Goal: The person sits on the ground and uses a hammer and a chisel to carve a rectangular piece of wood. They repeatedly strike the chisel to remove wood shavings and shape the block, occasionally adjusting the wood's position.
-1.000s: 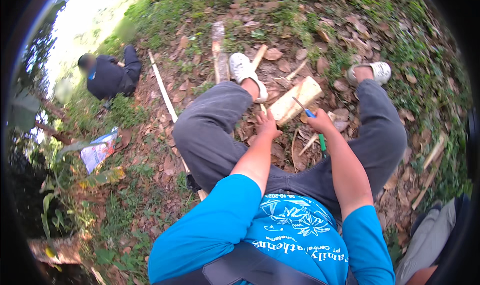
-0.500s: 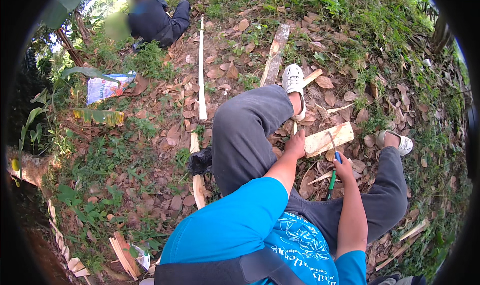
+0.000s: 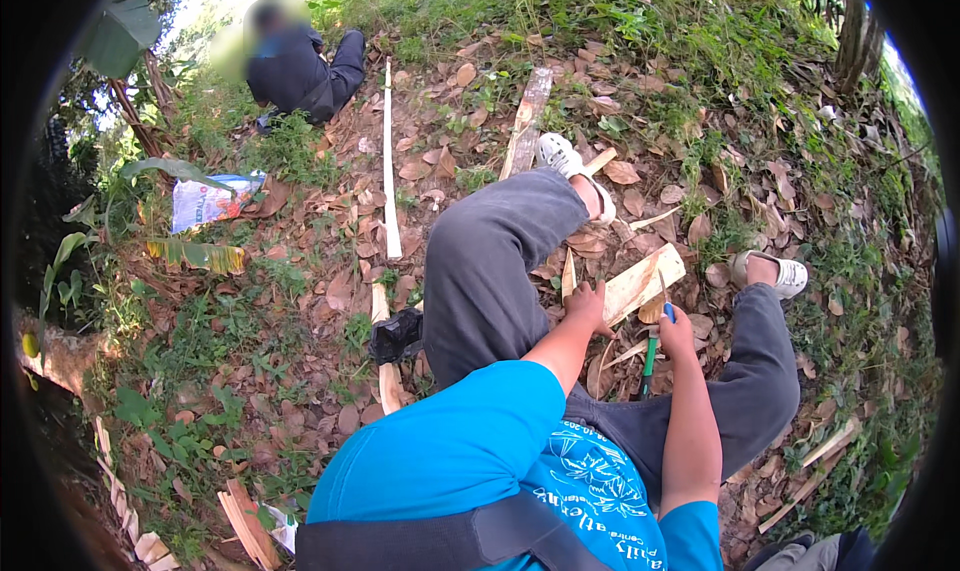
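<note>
A pale split piece of wood (image 3: 650, 279) lies slanted between my lower legs, its left end at my left hand (image 3: 588, 307). The fingers of that hand are closed round this end, partly hidden from above. Beside them a thin pointed wood strip (image 3: 569, 273) sticks up; whether the hand also holds it I cannot tell. My right hand (image 3: 677, 333) is closed on the blue handle of a knife (image 3: 668, 312), whose narrow blade lies over the wood near its right part. Close to my right hand, a green-handled tool (image 3: 649, 359) rests by my thigh.
Dry leaves and grass cover the sloping ground. A long pale strip (image 3: 390, 171), a rough plank (image 3: 527, 121) and a black bundle (image 3: 397, 336) lie to the left and ahead. Split sticks (image 3: 830, 443) lie at right. Another person (image 3: 295, 71) sits at the far left.
The view has shifted slightly. My left hand sits a little lower against the wood, and the knife, still in my right hand, has moved slightly along with the piece.
</note>
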The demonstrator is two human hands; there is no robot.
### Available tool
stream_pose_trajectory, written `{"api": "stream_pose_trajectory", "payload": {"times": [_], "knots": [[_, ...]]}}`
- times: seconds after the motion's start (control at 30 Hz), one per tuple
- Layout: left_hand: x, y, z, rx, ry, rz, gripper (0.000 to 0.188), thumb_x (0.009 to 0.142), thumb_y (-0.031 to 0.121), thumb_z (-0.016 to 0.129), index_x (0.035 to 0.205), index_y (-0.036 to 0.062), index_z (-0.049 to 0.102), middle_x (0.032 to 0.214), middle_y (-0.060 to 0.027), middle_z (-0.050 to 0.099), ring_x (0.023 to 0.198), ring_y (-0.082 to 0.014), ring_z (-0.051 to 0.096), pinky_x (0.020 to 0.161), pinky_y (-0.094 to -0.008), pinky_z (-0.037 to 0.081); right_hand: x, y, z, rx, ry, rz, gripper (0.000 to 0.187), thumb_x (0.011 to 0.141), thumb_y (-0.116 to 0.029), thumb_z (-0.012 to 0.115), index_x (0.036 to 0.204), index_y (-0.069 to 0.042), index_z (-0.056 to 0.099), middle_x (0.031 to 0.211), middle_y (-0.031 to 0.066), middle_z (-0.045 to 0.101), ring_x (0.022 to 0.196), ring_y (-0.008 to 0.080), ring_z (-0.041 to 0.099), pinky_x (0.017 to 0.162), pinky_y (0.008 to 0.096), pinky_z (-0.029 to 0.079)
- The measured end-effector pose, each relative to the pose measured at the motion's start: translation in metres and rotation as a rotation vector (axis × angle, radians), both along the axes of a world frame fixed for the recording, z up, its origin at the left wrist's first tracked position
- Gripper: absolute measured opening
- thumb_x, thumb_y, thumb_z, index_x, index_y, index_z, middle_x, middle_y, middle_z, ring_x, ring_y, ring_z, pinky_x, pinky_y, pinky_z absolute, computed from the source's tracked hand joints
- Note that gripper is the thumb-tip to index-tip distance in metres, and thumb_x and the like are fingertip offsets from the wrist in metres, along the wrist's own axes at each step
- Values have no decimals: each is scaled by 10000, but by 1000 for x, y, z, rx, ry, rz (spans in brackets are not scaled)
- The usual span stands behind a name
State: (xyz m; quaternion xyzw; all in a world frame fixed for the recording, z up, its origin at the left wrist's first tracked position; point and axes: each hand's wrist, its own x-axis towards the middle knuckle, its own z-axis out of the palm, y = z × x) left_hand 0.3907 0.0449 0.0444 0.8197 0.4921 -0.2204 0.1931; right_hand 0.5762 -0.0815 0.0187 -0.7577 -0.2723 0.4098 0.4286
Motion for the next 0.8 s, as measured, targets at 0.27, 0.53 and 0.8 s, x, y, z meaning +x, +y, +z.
{"api": "stream_pose_trajectory", "payload": {"times": [0.27, 0.53, 0.8], "knots": [[5, -9, -64, 100, 116, 31, 1414, 620, 495, 921, 1594, 26, 10, 1447, -220, 328, 1293, -393, 410, 1006, -505, 434, -22, 21, 32, -225, 140, 95, 697, 956, -122, 520, 1604, -192, 270, 808, 80, 632, 566, 168, 598, 501, 329, 499], [-1, 2, -38, -24, 9, -18, 1361, 584, 545, 919, 1550, 12, 123, 1400, -231, 371, 1297, -399, 445, 1029, -479, 449, -18, 26, 27, -225, 157, 96, 675, 978, -129, 484, 1599, -297, 282, 825, 47, 556, 530, 148, 555, 474, 322, 492], [20, 31, 85, 41, -175, -44, 1155, 616, 733, 772, 1423, -16, 420, 1360, -258, 541, 1245, -381, 582, 999, -451, 510, -13, 8, 53, 37, 253, -108, 606, 980, -134, 499, 1568, -182, 363, 874, 63, 609, 510, 130, 542, 461, 291, 472]]}}
